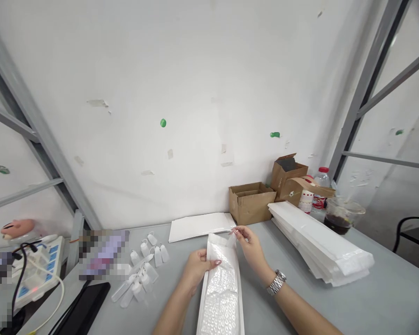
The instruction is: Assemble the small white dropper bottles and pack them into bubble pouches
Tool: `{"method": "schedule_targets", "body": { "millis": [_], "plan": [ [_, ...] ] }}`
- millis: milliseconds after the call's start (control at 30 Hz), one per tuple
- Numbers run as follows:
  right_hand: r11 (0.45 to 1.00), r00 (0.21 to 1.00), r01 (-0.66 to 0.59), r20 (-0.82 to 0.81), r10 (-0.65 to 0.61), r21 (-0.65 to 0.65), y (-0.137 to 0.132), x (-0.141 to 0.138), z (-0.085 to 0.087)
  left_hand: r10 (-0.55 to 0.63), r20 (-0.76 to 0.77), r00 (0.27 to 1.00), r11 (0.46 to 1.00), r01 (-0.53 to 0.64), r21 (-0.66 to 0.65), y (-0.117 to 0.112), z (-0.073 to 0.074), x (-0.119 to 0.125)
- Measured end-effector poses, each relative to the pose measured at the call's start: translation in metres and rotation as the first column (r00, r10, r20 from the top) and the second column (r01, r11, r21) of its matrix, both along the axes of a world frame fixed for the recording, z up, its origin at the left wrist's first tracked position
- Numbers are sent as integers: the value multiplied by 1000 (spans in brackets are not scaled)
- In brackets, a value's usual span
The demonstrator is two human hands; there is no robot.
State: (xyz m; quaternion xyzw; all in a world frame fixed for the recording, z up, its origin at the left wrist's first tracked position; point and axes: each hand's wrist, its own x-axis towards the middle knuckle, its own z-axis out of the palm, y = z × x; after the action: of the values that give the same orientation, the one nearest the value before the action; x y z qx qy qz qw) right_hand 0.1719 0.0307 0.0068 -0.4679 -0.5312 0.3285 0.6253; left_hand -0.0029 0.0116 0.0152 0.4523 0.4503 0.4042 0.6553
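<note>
Both hands (pixel 197 267) (pixel 249 244) pinching bubble mailer (pixel 221 293)

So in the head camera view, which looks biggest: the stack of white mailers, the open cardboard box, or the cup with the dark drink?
1. Stack of white mailers
2. Open cardboard box
3. Cup with the dark drink

As they look only; the box sits slightly farther back.

no legible text, labels or nos. anywhere
</note>
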Motion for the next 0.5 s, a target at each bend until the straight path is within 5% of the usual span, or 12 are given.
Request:
{"method": "schedule_targets", "body": {
  "millis": [233,500],
  "plan": [
    [977,983,-175,-71,167,-121,5,8,9,11,-87,996,1000,-11,-6,-3,9,-2],
    [915,942,-332,-24,336,-229,5,12,9,60,-16,998,997,-59,53,6,0,-4]
  ]
}}
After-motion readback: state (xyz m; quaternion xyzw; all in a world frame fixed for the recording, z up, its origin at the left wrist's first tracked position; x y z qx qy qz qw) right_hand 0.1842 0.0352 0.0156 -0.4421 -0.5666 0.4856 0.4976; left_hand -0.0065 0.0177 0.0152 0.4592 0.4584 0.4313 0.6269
